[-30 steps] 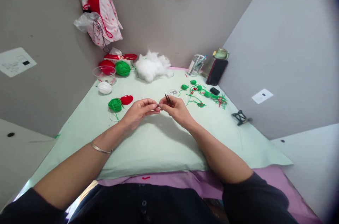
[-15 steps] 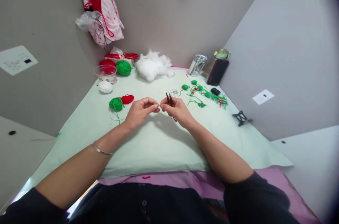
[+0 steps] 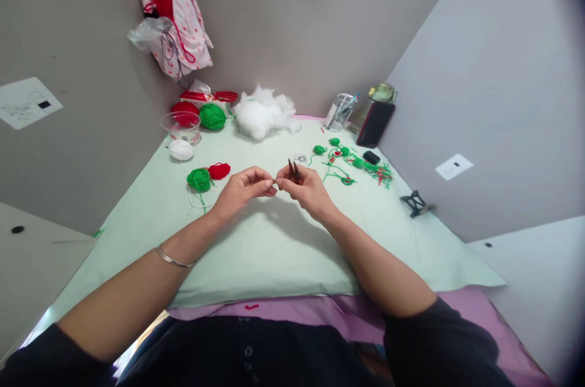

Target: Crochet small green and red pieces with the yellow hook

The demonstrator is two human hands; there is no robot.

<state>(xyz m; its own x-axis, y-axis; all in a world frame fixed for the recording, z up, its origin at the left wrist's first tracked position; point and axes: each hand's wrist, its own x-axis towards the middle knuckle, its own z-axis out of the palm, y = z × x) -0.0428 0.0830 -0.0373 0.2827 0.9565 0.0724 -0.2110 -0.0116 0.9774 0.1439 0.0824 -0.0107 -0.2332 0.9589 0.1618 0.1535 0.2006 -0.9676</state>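
My left hand (image 3: 243, 190) and my right hand (image 3: 307, 190) meet at their fingertips over the middle of the table. Thumb and fingers of the left are pinched on something too small to make out. The right hand has dark-bladed scissors (image 3: 294, 170) tucked in it, blades pointing up and away, while its thumb and forefinger also pinch at the small thing between the hands. Left of my left hand lie a green yarn bundle (image 3: 198, 180) and a red yarn bundle (image 3: 219, 170). Small green knitted balls (image 3: 319, 150) with loose ends are beyond my right hand.
White stuffing (image 3: 262, 114) sits at the back, beside a green yarn ball (image 3: 212, 117) and a clear tub (image 3: 181, 128). At the back right are a pen cup (image 3: 339, 113) and a leaning phone (image 3: 375, 124). A black stand (image 3: 415, 203) lies at the right edge.
Both hands stay nearly in place, fingertips still together. The scissors in my right hand have tilted slightly, with their handle less visible.
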